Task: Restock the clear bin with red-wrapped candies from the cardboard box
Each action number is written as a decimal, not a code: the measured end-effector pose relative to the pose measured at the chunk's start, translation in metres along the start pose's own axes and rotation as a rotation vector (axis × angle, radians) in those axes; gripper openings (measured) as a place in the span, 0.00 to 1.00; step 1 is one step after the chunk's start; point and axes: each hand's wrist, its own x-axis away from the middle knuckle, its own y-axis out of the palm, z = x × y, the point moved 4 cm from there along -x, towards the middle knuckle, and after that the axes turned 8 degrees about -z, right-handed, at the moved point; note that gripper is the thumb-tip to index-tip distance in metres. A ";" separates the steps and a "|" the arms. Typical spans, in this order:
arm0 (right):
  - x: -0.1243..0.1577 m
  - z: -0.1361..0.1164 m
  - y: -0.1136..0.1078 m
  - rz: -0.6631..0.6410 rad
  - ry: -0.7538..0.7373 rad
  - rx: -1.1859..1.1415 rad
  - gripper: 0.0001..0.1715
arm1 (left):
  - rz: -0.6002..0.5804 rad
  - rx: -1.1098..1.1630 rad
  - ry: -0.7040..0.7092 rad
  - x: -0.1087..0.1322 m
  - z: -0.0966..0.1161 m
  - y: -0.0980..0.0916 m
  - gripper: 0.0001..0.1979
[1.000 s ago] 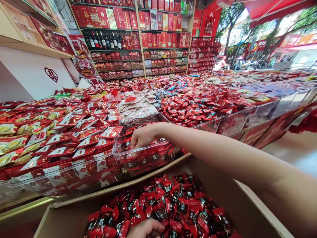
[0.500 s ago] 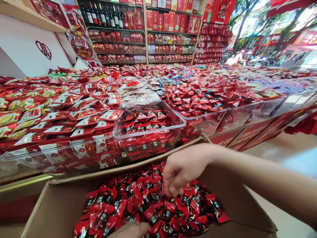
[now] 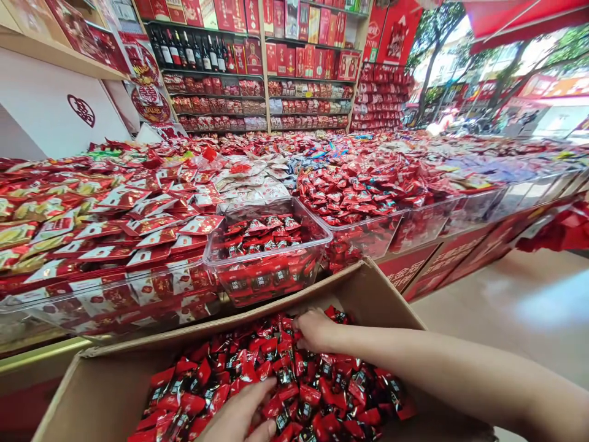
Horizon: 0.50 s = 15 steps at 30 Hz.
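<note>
A cardboard box [image 3: 105, 387] holds a heap of red-and-black wrapped candies [image 3: 308, 396]. Low in the view, my left hand [image 3: 242, 411] lies on the near side of the heap, thumb and fingers apart, touching wrappers. Deeper in the box, toward its far wall, my right hand [image 3: 315, 328] reaches in from the right. Its fingers curl down among the candies, and the fingertips are partly hidden, so what they hold cannot be made out. Just beyond the box stands a clear plastic bin [image 3: 267, 255] with similar candies, set in neat rows.
Red-and-white snack packets [image 3: 151, 230] fill the display on the left. Red packets [image 3: 354, 190] are heaped to the right of the clear bin. Shelves with wine bottles [image 3: 188, 49] and red gift boxes stand behind. Tiled floor [image 3: 497, 294] shows at right.
My right hand has moved from above the candies down into the heap near the far wall. My left hand has come further into view. The camera view has shifted slightly.
</note>
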 end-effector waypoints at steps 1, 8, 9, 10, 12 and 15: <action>0.007 -0.008 -0.005 0.020 -0.065 -0.034 0.15 | 0.065 0.009 0.015 -0.003 -0.001 -0.003 0.26; 0.055 -0.046 -0.040 0.015 -0.336 -0.663 0.21 | 0.053 0.474 0.156 -0.004 0.017 -0.011 0.21; 0.062 -0.048 -0.046 -0.007 -0.366 -0.715 0.20 | 0.073 0.496 0.157 0.000 0.022 -0.012 0.19; 0.070 -0.049 -0.054 -0.015 -0.399 -0.735 0.20 | 0.095 0.525 0.173 0.004 0.028 -0.014 0.19; 0.088 -0.048 -0.078 0.043 -0.470 -0.700 0.16 | 0.118 0.584 0.228 0.011 0.038 -0.016 0.18; 0.116 -0.034 -0.137 0.343 -0.494 -0.582 0.12 | 0.090 0.629 0.250 0.015 0.042 -0.015 0.17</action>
